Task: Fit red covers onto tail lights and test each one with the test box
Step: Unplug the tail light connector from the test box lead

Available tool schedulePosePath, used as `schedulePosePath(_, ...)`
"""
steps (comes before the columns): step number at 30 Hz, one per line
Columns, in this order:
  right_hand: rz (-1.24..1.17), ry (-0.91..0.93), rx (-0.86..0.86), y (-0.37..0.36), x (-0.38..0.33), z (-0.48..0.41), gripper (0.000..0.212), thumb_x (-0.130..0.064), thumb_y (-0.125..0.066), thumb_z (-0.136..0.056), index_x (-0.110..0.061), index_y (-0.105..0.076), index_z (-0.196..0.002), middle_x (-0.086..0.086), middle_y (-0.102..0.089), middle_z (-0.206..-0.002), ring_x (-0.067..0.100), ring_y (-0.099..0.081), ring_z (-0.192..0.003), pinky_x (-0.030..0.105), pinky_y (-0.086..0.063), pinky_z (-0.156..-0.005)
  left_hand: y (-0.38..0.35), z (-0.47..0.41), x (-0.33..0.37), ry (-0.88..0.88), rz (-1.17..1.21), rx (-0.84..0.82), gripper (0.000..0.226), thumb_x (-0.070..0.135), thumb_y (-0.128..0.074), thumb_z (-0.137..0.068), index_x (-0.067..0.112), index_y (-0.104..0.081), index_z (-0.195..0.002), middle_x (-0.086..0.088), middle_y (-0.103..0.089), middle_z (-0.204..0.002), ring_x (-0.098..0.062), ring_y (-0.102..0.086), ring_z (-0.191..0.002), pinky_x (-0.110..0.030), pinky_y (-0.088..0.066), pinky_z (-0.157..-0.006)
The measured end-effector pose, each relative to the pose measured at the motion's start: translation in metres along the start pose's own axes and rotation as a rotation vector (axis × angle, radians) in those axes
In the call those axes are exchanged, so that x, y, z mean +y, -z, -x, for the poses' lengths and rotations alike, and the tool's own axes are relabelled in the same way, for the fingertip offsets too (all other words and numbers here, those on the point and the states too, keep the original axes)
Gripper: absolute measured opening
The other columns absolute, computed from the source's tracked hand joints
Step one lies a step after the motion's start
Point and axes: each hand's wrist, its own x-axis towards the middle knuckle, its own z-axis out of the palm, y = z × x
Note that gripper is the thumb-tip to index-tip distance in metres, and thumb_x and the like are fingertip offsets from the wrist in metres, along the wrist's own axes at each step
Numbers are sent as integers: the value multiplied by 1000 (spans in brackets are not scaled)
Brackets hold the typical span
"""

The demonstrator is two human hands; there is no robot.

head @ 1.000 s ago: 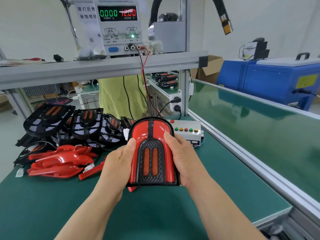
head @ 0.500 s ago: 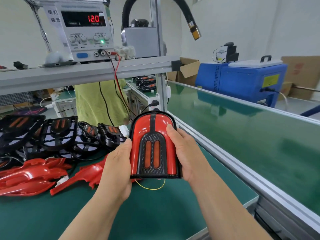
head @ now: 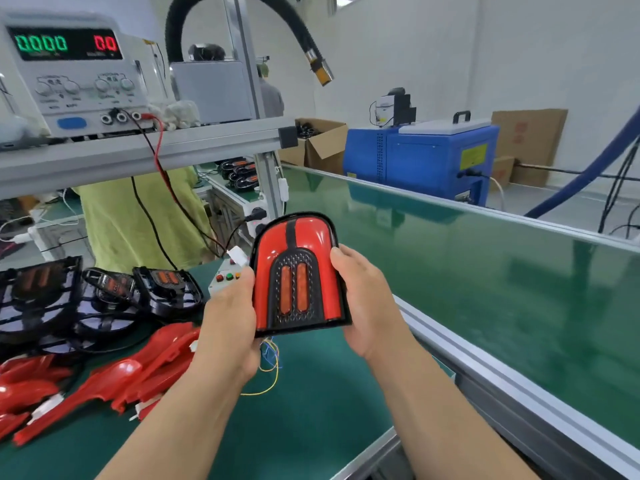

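Observation:
A tail light with its red cover fitted is held up above the green bench, face toward me. My left hand grips its left edge and my right hand grips its right edge. Thin coloured wires hang below it, and a white connector shows by its upper left corner. The grey test box with coloured buttons sits behind my left hand, partly hidden. Loose red covers lie at the left, with bare black tail lights behind them.
A power supply stands on the upper shelf with red and black leads hanging down. A green conveyor belt with an aluminium rail runs along the right. A person in yellow-green stands behind the bench. A blue machine sits beyond the belt.
The view has swung right and both hands have carried the covered tail light up and to the right. The test box now shows behind my left hand. Both grips are unchanged.

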Motion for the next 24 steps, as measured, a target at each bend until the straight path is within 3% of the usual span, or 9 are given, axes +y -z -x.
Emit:
schedulePosePath(4,-21,-3,65,15,-11,1,25,-20,-49,-102,-8,-66,-117,12,-72,-99,25,-68,-86,38,-58,-73,-17,-7,-8,-4,-83,-74,36,26,-48,-100,25,-67,-69,-5,-68,-78,-17,-66,-62,-31,-55,-58)
schedulePosePath(7,-39,28,127,30,-18,2,24,-19,-50,-102,-9,-67,-116,12,-72,-99,25,-68,-87,39,-59,-73,-34,-8,-11,-2,-144,-136,35,30,-48,-98,25,-69,-70,-1,-71,-72,-13,-66,-55,-24,-51,-47)
schedulePosePath(11,-27,70,186,43,-26,4,24,-20,-50,-102,-8,-67,-115,14,-73,-98,24,-70,-84,37,-59,-70,-51,-12,-13,-12,-193,-162,33,35,-48,-99,23,-66,-74,-2,-69,-72,-13,-64,-56,-24,-50,-49)
schedulePosePath(13,-22,94,217,53,-31,6,24,-20,-50,-102,-8,-67,-113,13,-73,-95,23,-70,-80,36,-58,-65,-63,-13,-15,-16,-220,-177,35,40,-48,-99,21,-64,-75,-5,-66,-73,-17,-63,-64,-30,-50,-62)
schedulePosePath(15,-18,107,254,64,-38,9,23,-21,-50,-101,-11,-68,-110,12,-73,-93,25,-71,-79,39,-58,-65,-77,-13,-18,-12,-223,-196,36,44,-49,-99,15,-67,-86,-14,-69,-81,-23,-63,-77,-40,-50,-79)
schedulePosePath(17,-22,126,306,75,-44,13,23,-22,-50,-101,-12,-68,-112,13,-73,-96,27,-71,-81,42,-59,-65,-89,-12,-22,-15,-222,-228,41,42,-49,-99,7,-70,-97,-15,-73,-90,-26,-64,-83,-43,-50,-88)
schedulePosePath(21,-26,184,404,97,-58,20,25,-22,-50,-101,-9,-66,-117,13,-73,-96,24,-72,-79,37,-58,-61,-112,-7,-33,-37,-230,-336,22,27,-46,-95,16,-66,-96,-9,-60,-87,-22,-49,-80,-41,-40,-78)
schedulePosePath(24,-36,212,458,113,-67,26,27,-22,-50,-101,-7,-64,-120,12,-73,-94,22,-72,-77,36,-58,-60,-128,-1,-40,-16,-217,-419,20,22,-46,-94,17,-66,-94,-6,-59,-83,-18,-51,-75,-36,-44,-73)
